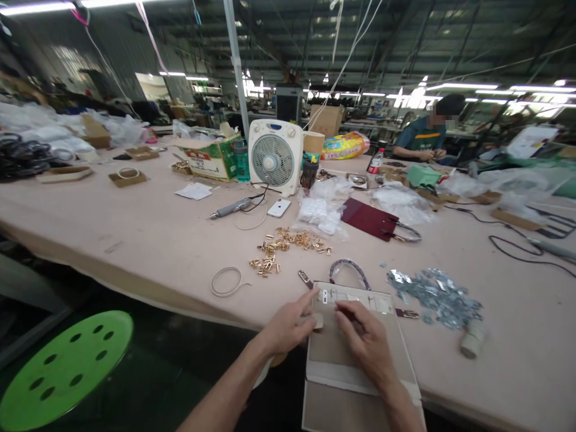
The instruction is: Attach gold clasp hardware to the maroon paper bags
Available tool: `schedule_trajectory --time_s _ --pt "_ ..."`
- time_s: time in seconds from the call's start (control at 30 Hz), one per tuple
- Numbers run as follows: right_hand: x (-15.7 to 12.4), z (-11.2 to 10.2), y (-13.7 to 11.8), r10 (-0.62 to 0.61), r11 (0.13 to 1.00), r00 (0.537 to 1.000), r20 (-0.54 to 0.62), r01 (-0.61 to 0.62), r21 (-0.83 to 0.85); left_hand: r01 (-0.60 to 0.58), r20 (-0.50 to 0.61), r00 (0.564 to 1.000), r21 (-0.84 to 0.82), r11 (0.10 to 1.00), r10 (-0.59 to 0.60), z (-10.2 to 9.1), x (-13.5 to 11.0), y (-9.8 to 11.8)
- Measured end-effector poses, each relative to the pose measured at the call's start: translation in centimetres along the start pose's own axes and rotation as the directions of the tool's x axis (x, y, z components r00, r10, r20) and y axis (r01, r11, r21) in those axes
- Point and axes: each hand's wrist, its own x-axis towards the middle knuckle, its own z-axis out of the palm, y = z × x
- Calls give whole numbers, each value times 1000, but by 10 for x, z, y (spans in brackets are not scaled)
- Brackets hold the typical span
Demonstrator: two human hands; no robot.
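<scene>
My hands rest on a beige leather handbag panel (346, 342) at the table's near edge, with a metal-fitted strip across its top. My left hand (288, 327) pinches a small tan piece (318, 321) against the panel. My right hand (364, 345) holds a thin dark item (346, 310) between finger and thumb, though its exact form is unclear. A braided bag handle (350, 272) lies just beyond the panel. Small dark strap tabs (306, 279) lie beside it. Gold metal fittings (283, 249) lie scattered to the far left, and silver metal scraps (432, 298) to the right.
The long pink-covered table (135, 240) holds a burgundy bag panel (369, 219), a white fan (272, 156), a phone (279, 207), a hand tool (229, 208) and a tape roll (472, 339). A green stool (63, 372) stands left. A co-worker (423, 135) sits across the table.
</scene>
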Motion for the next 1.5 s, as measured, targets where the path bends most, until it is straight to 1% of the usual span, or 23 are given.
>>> schedule_trajectory --time_s 0.03,0.1,0.2,0.3,0.43,0.57,0.73,0.83,0.93,1.1,1.17,1.23,1.3,1.37,1.43,1.5 --pt "-1 5 -5 -38 999 996 79 36 27 -3 -2 1000 18 1000 3 0 0 0" --pt "0 14 -13 -94 995 979 183 86 51 -21 -17 1000 41 999 21 0 -1 0" --pt "3 24 -17 -121 993 963 240 114 40 -41 -17 999 68 997 42 -1 -4 3" --pt "3 29 -14 -145 989 963 227 142 31 -39 -7 999 84 996 40 -1 -6 7" --pt "0 32 -7 -174 985 961 214 173 22 -37 -29 999 95 995 40 0 -8 8" --pt "-3 34 -3 -150 989 972 182 149 17 -46 -72 996 60 997 50 2 -8 6" --pt "-4 30 0 -108 994 984 143 105 30 -80 -155 984 70 994 91 1 -4 8" --pt "-4 28 0 -99 995 987 128 96 34 -123 -112 985 80 989 132 1 -1 9" --pt "-4 26 1 -112 993 983 144 106 51 -154 -60 985 73 985 159 1 1 9" --pt "-4 26 1 -109 994 976 191 102 47 -111 -86 990 48 993 115 1 1 7" --pt "-4 28 0 -110 994 975 193 106 33 -84 -96 992 14 996 85 2 2 6" --pt "-5 31 -2 -141 990 975 172 139 20 -54 -107 993 -37 998 50 1 3 6" --pt "-9 34 -5 -184 983 971 155 182 23 -7 -146 989 -83 996 -5 1 6 6" --pt "-15 33 -6 -202 979 967 156 194 61 36 -193 980 -112 993 -58 -1 8 6" --pt "-18 28 -5 -161 982 979 122 146 122 53 -200 977 -111 992 -75 -2 10 6" --pt "-14 18 -1 -74 984 997 31 68 162 29 -144 989 -57 998 -37 -2 10 8"
